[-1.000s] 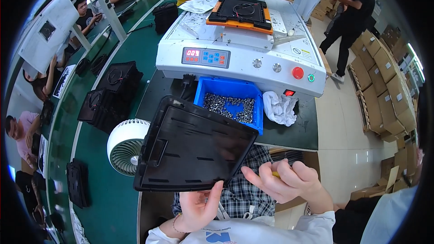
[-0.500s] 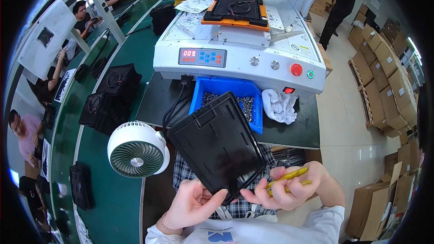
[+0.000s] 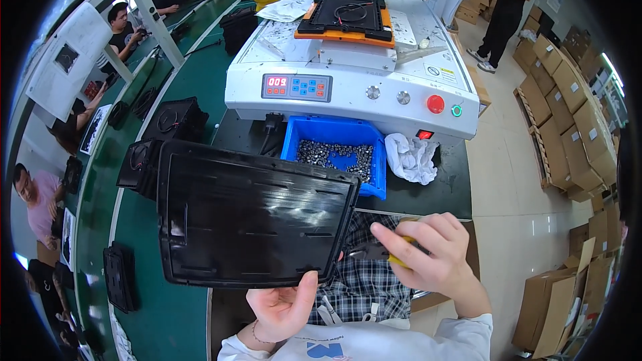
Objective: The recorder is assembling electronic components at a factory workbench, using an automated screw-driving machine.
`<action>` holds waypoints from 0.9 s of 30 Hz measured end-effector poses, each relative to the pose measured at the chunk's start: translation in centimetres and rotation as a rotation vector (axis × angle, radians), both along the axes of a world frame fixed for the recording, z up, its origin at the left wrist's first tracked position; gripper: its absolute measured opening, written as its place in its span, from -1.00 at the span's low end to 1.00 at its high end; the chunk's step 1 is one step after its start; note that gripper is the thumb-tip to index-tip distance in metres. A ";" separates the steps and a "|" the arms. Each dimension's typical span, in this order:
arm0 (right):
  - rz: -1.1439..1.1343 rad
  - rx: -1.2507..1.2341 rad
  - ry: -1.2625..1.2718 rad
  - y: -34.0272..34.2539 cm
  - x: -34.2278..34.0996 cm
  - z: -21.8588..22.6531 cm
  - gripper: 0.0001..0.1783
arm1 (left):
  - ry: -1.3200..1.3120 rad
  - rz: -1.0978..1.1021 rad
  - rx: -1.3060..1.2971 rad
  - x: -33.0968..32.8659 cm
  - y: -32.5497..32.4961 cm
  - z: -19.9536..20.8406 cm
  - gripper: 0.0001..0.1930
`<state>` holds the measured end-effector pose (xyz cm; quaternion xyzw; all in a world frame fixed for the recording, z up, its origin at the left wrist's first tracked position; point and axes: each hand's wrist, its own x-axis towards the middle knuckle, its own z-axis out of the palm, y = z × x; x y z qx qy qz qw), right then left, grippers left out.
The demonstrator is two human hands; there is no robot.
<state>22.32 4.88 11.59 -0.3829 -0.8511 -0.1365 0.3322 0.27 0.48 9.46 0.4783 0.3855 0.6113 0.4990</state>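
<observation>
My left hand grips the lower edge of a black rectangular plastic panel, thumb on top. The panel is tilted, glossy, with a raised rim and short slots. My right hand is closed around yellow-handled pliers. Their dark metal jaws point left at the panel's lower right edge; whether they touch it I cannot tell. Beyond the panel sits a blue bin holding many small metal nuts.
A white machine with a control panel carries a black part on an orange plate. Crumpled white cloth lies right of the bin. At left, black cases stand on the green conveyor. Stacked cartons and a standing person are at right.
The panel has turned to lie more level and shifted left, covering the white fan. My right hand has turned the pliers so their jaws point toward the panel's edge.
</observation>
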 end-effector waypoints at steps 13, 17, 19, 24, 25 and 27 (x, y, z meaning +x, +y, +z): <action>0.003 -0.091 -0.036 -1.1 -1.6 -0.2 -0.44 | 0.585 0.139 0.234 -0.5 -1.1 -2.4 -0.78; -0.010 -0.184 -0.119 -1.6 -1.5 0.2 -0.46 | 1.433 -0.011 0.560 -1.3 -0.6 -2.0 -0.76; -0.009 -0.199 -0.166 -1.7 -1.3 0.5 -0.47 | 1.192 0.043 0.522 -0.7 -0.4 -2.0 -0.78; -0.027 0.269 -0.429 -1.3 -1.2 0.9 -0.44 | 0.345 0.096 0.135 0.5 -0.4 -1.0 -0.77; -0.017 0.377 -0.428 -0.9 -1.1 0.8 -0.44 | 0.357 0.069 0.132 0.1 -0.3 -0.7 -0.80; 0.039 0.471 -0.476 -0.3 -0.4 1.0 -0.44 | 0.433 0.005 0.205 -0.6 -0.1 0.0 -0.85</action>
